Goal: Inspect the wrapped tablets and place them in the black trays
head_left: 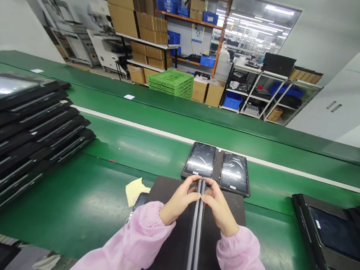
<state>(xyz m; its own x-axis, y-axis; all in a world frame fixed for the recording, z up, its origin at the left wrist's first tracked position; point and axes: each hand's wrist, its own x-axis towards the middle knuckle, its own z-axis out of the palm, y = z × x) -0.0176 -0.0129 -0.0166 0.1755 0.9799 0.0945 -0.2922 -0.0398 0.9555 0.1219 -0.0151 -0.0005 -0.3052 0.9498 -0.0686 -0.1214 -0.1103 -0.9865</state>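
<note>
- The two thin grey slabs (197, 245) are up on their edges, side by side, right in front of the person, over a dark board (164, 189).
- How far along: the slabs are in hand and lined up close together, so this bit of work looks partway done. Letting go of them is not done yet. How many are finished cannot be told.
- Their long way runs from the person's body out toward the far side. The near ends go out of sight at the bottom. Thin edges point up, and the flat sides look left and right. Which sides have screens is hidden.
- The left hand (179, 199) has its thumb and fingers closed on the far end from the left. The right hand (219, 205) does the same from the right. The fingertips almost meet at the slabs.
- Just past the hands, a dark tray (218, 164) holds two screens (201, 160), lying flat.
- Near the left sleeve (148, 231) is a torn yellow paper (135, 192).
- Farther out, a tall tray pile (37, 136) stands on the left, and more trays with screens (332, 221) sit on the right.
</note>
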